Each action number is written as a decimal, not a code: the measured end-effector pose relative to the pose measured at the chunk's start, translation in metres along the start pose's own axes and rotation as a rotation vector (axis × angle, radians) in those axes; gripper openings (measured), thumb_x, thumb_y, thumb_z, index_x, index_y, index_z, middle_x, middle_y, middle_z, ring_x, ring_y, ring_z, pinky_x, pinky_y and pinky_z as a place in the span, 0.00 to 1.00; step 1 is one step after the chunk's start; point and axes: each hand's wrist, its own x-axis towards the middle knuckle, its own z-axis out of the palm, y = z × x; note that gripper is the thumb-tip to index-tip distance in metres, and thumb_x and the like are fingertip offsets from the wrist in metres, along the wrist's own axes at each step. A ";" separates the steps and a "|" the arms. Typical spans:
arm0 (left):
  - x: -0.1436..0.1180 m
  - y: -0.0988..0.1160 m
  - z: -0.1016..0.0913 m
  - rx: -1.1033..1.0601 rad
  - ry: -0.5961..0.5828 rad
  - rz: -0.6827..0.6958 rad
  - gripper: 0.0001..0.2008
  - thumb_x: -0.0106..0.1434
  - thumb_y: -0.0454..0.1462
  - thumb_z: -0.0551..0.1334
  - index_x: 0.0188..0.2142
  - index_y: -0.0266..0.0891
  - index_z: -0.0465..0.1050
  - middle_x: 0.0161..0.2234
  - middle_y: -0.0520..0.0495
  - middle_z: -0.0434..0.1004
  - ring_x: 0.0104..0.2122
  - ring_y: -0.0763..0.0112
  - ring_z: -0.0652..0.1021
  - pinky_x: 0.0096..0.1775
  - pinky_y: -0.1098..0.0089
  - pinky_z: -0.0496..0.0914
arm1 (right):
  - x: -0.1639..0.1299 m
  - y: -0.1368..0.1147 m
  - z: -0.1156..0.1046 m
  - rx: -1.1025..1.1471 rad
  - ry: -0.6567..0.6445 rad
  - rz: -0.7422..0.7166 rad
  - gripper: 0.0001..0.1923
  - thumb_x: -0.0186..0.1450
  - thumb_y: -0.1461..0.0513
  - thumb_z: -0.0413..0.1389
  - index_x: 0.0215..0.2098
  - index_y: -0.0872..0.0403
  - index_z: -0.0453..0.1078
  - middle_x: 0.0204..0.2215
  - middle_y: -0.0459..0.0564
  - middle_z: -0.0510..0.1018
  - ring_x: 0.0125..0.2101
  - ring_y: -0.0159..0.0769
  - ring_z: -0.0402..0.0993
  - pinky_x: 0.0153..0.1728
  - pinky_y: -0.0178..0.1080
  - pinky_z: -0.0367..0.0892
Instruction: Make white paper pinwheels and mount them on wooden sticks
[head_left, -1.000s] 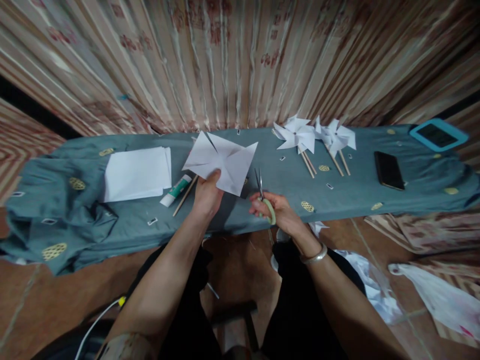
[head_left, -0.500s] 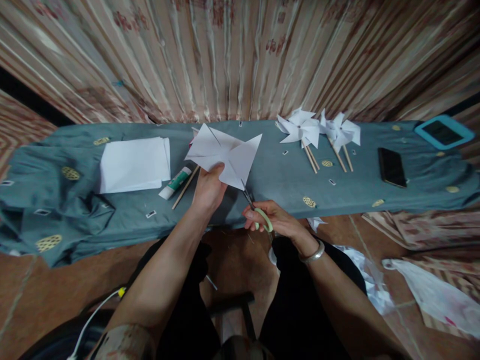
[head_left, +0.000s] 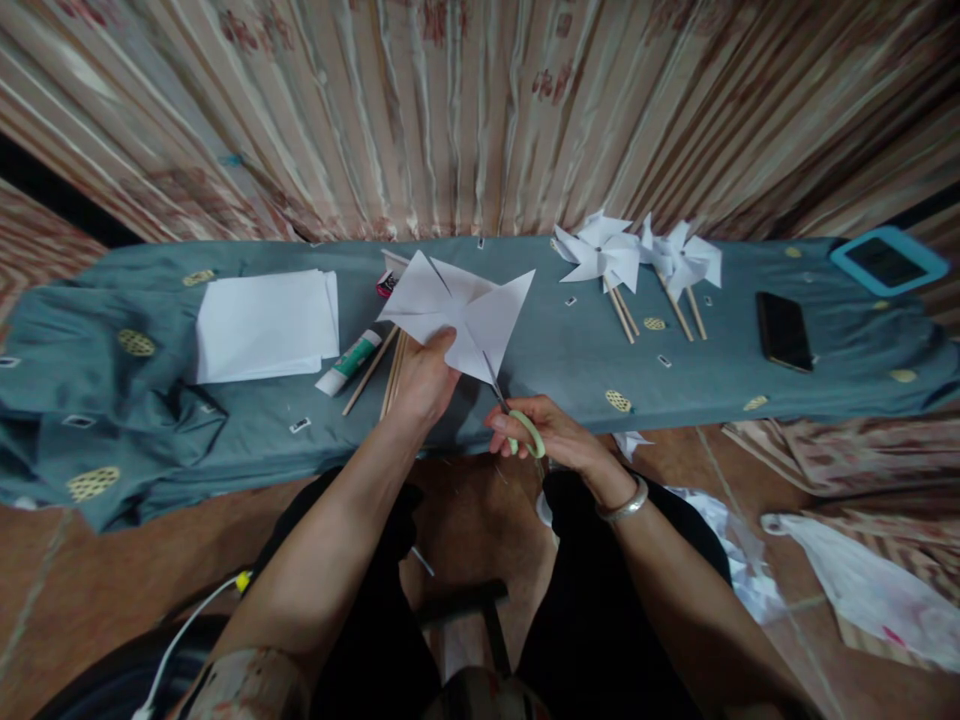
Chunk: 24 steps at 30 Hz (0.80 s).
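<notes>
Two hands work one paper over the middle of the worktop: the left hand pinches it, thumb on top, while the right hand grips the scissors, their blades at the near corner. The step in hand looks like slitting that corner, as cuts seem to run in from others. The next move calls for a steady sheet and a straight snip, stopping short of the centre. Glue lies left; pinwheels lie right, towards the far edge.
</notes>
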 end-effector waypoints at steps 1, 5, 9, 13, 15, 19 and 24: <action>0.000 0.000 0.000 -0.002 -0.002 0.000 0.24 0.50 0.33 0.64 0.49 0.38 0.71 0.45 0.42 0.80 0.54 0.52 0.75 0.54 0.56 0.69 | 0.000 0.000 0.000 -0.005 0.001 0.000 0.28 0.53 0.40 0.62 0.30 0.56 0.73 0.22 0.46 0.77 0.21 0.27 0.70 0.22 0.31 0.64; -0.001 -0.001 -0.001 -0.008 -0.016 -0.008 0.26 0.51 0.33 0.64 0.51 0.38 0.70 0.46 0.43 0.80 0.54 0.53 0.75 0.56 0.55 0.68 | -0.001 -0.001 0.000 -0.017 -0.002 0.003 0.30 0.53 0.39 0.62 0.31 0.58 0.73 0.23 0.48 0.76 0.21 0.28 0.69 0.22 0.32 0.63; 0.000 -0.002 -0.002 -0.024 -0.012 -0.010 0.26 0.51 0.32 0.65 0.51 0.38 0.70 0.44 0.43 0.81 0.54 0.53 0.75 0.56 0.55 0.68 | -0.001 -0.001 0.000 -0.007 -0.005 0.006 0.28 0.53 0.41 0.63 0.31 0.58 0.73 0.22 0.47 0.76 0.21 0.27 0.68 0.22 0.32 0.63; 0.000 -0.002 -0.003 -0.024 -0.006 -0.009 0.27 0.50 0.32 0.65 0.51 0.38 0.70 0.44 0.43 0.81 0.53 0.53 0.76 0.55 0.55 0.68 | 0.000 0.001 0.000 0.007 0.000 -0.001 0.26 0.53 0.42 0.63 0.29 0.57 0.72 0.21 0.45 0.75 0.19 0.24 0.66 0.21 0.31 0.61; 0.000 -0.002 -0.004 -0.021 -0.011 -0.010 0.27 0.49 0.32 0.65 0.51 0.38 0.70 0.44 0.43 0.81 0.52 0.53 0.76 0.55 0.55 0.68 | 0.001 0.002 0.000 0.018 -0.004 -0.002 0.26 0.53 0.42 0.64 0.29 0.57 0.72 0.20 0.44 0.75 0.19 0.24 0.66 0.21 0.30 0.61; 0.001 -0.002 -0.004 -0.009 -0.025 0.012 0.26 0.49 0.32 0.64 0.50 0.37 0.70 0.45 0.43 0.81 0.52 0.53 0.76 0.55 0.56 0.68 | 0.001 0.003 0.001 0.021 -0.003 0.002 0.27 0.52 0.42 0.64 0.29 0.57 0.72 0.20 0.44 0.75 0.19 0.24 0.67 0.21 0.30 0.60; 0.002 -0.002 -0.005 0.032 -0.028 0.042 0.26 0.49 0.32 0.63 0.50 0.37 0.70 0.45 0.42 0.80 0.51 0.54 0.77 0.55 0.57 0.68 | 0.001 0.003 0.002 -0.001 0.008 -0.002 0.26 0.51 0.42 0.65 0.29 0.56 0.72 0.19 0.43 0.75 0.19 0.25 0.68 0.20 0.29 0.61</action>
